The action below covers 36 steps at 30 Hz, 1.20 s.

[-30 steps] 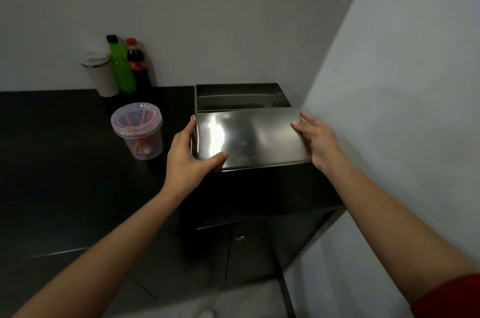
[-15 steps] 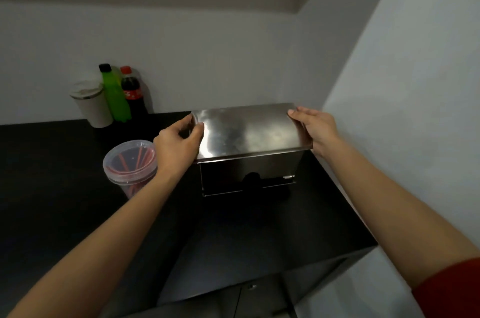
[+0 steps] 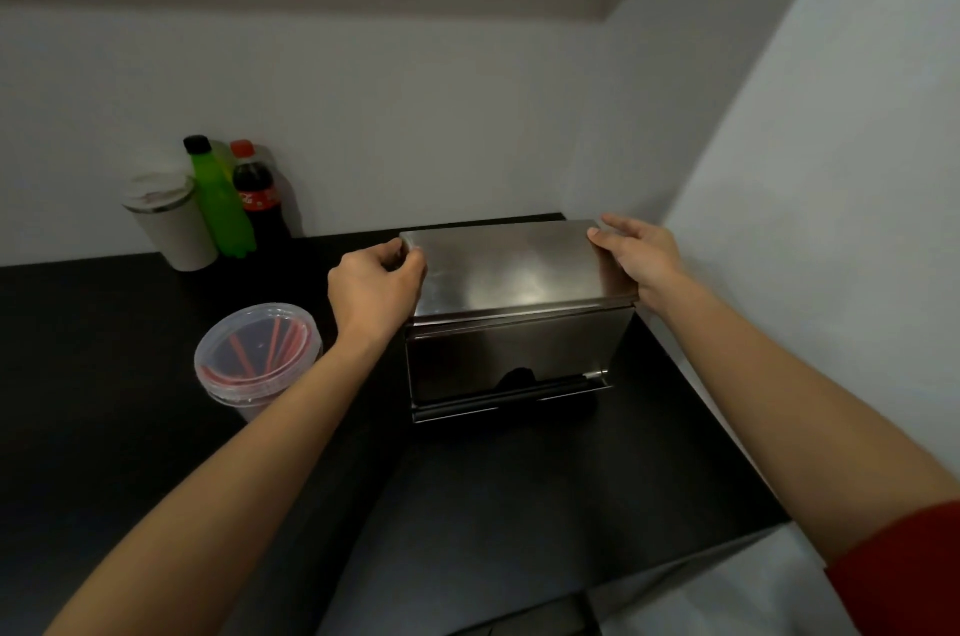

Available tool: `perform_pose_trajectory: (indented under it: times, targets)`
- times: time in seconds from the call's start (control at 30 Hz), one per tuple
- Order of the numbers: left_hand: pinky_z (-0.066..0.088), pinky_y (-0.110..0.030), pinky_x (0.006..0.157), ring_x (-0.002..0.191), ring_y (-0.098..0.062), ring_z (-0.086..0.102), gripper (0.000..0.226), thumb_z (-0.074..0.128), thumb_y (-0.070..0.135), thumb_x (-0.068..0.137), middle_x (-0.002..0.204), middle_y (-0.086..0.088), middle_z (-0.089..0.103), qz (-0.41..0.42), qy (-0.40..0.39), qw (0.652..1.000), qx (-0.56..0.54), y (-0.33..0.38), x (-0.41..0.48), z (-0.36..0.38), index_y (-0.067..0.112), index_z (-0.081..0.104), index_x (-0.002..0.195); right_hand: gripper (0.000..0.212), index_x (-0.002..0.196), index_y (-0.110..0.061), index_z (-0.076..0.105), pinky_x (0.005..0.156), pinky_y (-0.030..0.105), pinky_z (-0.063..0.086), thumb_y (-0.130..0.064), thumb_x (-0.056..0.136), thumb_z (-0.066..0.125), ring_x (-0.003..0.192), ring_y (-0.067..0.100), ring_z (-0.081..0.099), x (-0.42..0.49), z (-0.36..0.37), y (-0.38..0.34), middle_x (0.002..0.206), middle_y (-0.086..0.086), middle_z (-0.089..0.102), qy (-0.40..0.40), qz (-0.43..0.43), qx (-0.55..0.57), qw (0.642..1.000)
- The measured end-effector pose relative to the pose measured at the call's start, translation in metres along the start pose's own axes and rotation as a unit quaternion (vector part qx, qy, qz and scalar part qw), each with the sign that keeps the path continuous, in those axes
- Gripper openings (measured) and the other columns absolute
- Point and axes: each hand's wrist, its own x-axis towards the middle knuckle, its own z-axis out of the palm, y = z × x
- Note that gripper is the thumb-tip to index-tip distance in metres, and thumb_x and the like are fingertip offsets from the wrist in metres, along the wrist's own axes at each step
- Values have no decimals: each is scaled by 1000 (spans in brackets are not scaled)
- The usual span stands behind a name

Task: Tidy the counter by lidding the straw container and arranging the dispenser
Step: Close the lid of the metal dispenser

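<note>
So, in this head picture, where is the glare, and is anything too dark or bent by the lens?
Head view: soft glare sits on the steel dispenser lid; the black counter is so dark that its surface detail is lost; the wide lens bows the wall edges and stretches both forearms; the straw container reads clearly, with mild softness overall.

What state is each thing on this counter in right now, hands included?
Dispenser: upright on the counter, steel lid on top.
Straw container: upright, clear lid on, red straws inside.
Left hand: gripping the lid's left edge.
Right hand: holding the lid's right edge.
Green bottle: upright, capped.
Cola bottle: upright, capped.
Tumbler: upright, lidded.
</note>
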Motion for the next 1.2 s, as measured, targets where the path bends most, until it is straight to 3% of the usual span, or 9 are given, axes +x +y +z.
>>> perform_pose_trajectory:
  times: [0.2,0.33,0.4,0.5,0.6,0.7,0.93,1.07,1.2]
  targets:
    - [31,5,46,50,24,48,18,61,30,85,52,22,49,3,-7,1000,21,-6,3,4,17,71,92,47,124,-13,58,90,30,50,-16,79,72,97,21,64,2,3,6,114,12,65,-8,14,-17,1000]
    - [31,5,46,52,20,51,31,60,33,86,68,20,57,0,-7,999,31,-12,3,7,18,68,112,46,124,-13,58,54,7,47,-16,80,70,75,6,61,1,4,6,101,4,64,-5,8,-28,1000]
    - [31,5,45,49,18,49,33,60,35,86,73,18,58,-1,0,999,35,-13,3,8,19,68,113,45,125,-13,58,46,6,44,-16,81,69,70,3,58,1,4,6,95,2,62,-2,7,-32,999]
    - [32,0,42,52,12,49,34,58,38,86,75,15,65,0,5,999,51,-13,2,7,21,67,114,44,125,-11,57,52,6,46,-15,82,68,71,5,59,1,5,7,100,4,63,-2,6,-31,999]
    - [30,-3,44,55,7,53,36,56,40,87,71,13,64,-3,1,998,61,-13,1,7,23,65,117,44,125,-10,57,72,15,48,-15,83,67,87,12,60,0,6,9,113,9,64,-3,6,-34,999]
    - [31,-4,41,54,7,50,36,55,41,87,73,14,63,-5,3,997,72,-12,0,8,24,65,118,43,125,-10,58,79,20,47,-16,83,68,94,14,59,1,6,11,120,11,63,-9,5,-35,999]
    - [34,-3,42,53,2,57,30,56,38,86,61,12,63,-1,-3,998,58,-11,-4,7,22,70,106,37,118,-10,63,97,29,45,-20,82,68,105,19,60,5,5,15,120,9,64,-11,4,-72,997]
    - [36,-1,44,50,-1,58,34,55,38,86,56,10,62,-2,-1,998,59,-12,-4,7,18,69,110,38,121,-11,61,93,22,41,-25,86,64,112,17,57,4,7,16,124,5,62,-5,-22,-120,992]
    - [34,-9,42,48,-5,58,37,53,39,89,55,7,62,5,-4,996,86,-12,-4,7,17,66,116,38,122,-13,61,88,16,34,-29,88,60,116,15,54,1,9,18,128,2,61,17,-56,-179,982]
